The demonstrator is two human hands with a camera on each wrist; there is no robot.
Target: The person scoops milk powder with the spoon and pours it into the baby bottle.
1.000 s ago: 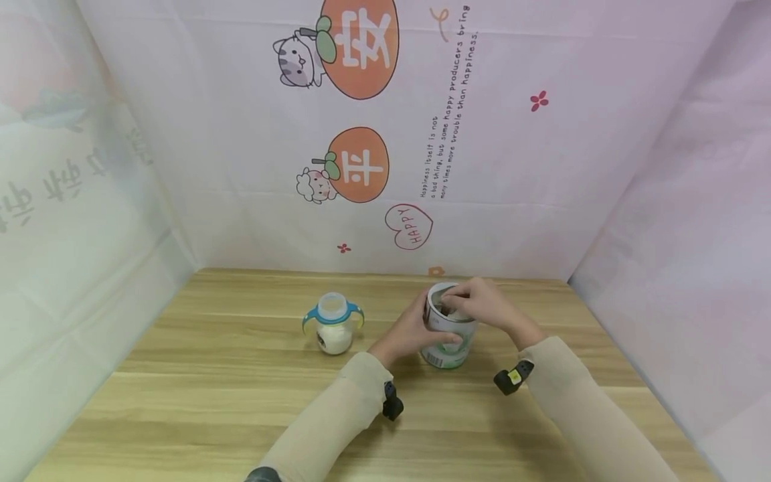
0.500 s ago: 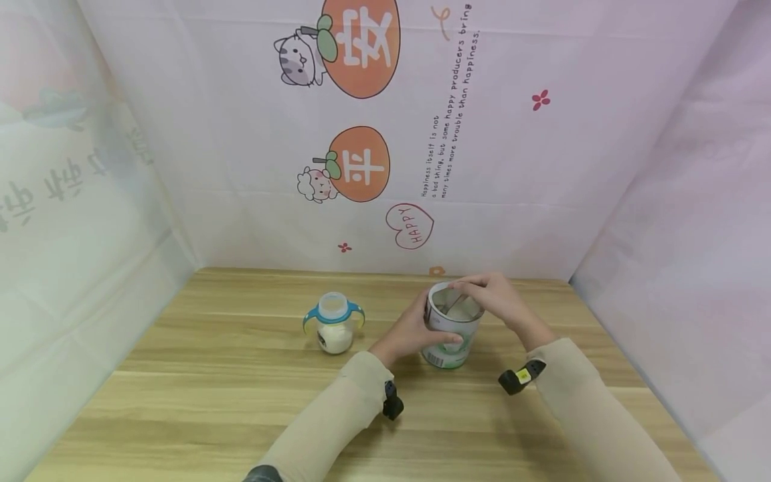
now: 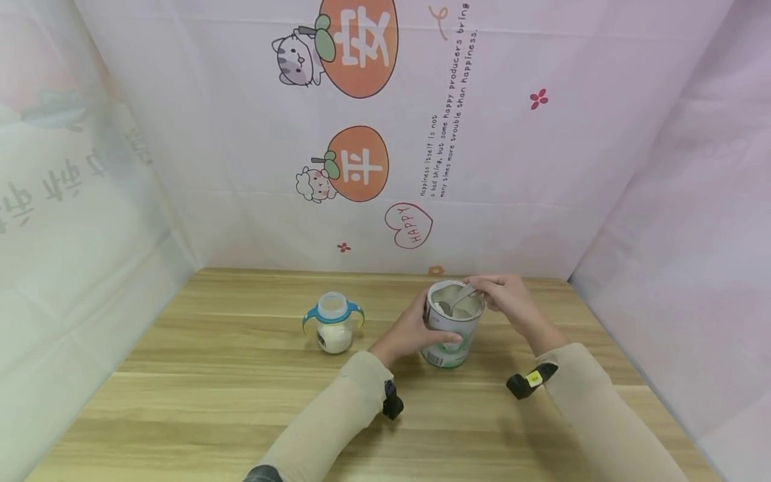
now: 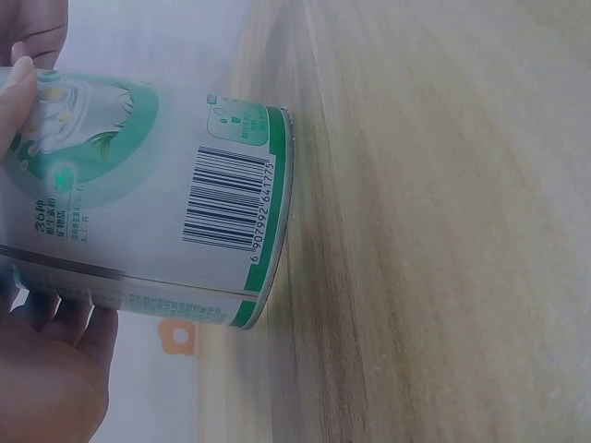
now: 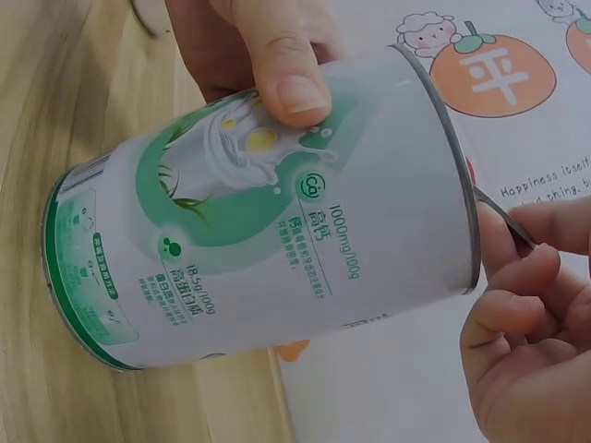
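Note:
A white and green milk powder can (image 3: 448, 341), its top uncovered, stands tilted on the wooden table. My left hand (image 3: 412, 333) grips its side, with the thumb across the front and the fingers round the far side. In the right wrist view that thumb presses on the label of the can (image 5: 277, 212). My right hand (image 3: 508, 304) pinches the handle of a metal spoon (image 3: 462, 294) over the rim. The spoon's bowl is inside the can, with white powder on it. From the right wrist, only the spoon's handle (image 5: 506, 220) shows at the rim.
Left of the can stands a baby bottle (image 3: 334, 328) with blue and yellow handles, uncapped, with white contents. The wooden table (image 3: 241, 381) meets a printed cloth wall (image 3: 259, 227) close behind the can. More cloth hangs at both sides.
My right hand has drawn up and to the right, so more of the spoon shows above the powder. The left hand, can and bottle have stayed in place.

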